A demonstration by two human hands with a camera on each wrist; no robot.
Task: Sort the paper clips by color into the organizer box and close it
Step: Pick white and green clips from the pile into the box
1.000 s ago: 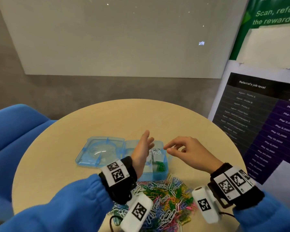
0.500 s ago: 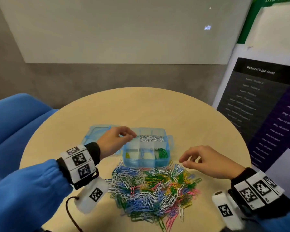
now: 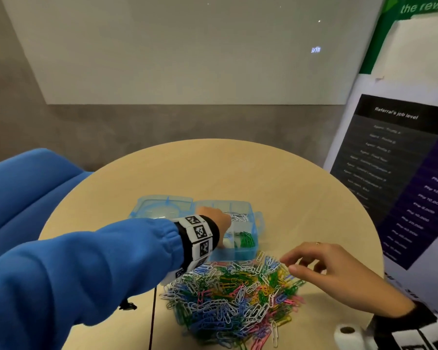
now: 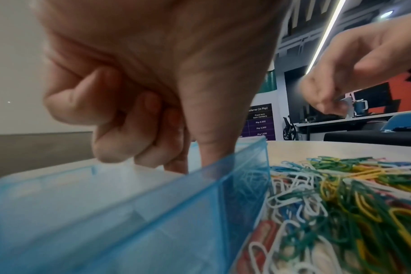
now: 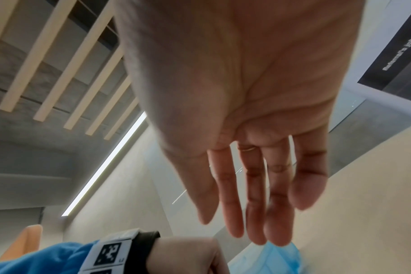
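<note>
While the round wooden table (image 3: 238, 168) carried everything, a blue chair (image 3: 23, 188) stood at its left side and a dark poster (image 3: 400, 173) stood at its right. The pile of paper clips (image 3: 233, 294) in many colours lay at the near edge of the table. Just behind the pile was the organizer box (image 3: 238, 253), of clear blue plastic, with its lid (image 3: 162, 208) lying open flat to the left. White clips lay in one far compartment and green clips (image 3: 245, 239) in a near right one. The left hand (image 3: 213, 221) was over the box, its fingers (image 4: 110, 146) curled and reaching down inside; I cannot tell if they held a clip. The right hand (image 3: 339, 271) hovered over the right part of the pile, fingers (image 5: 277, 204) nearly straight and spread, holding nothing.
</note>
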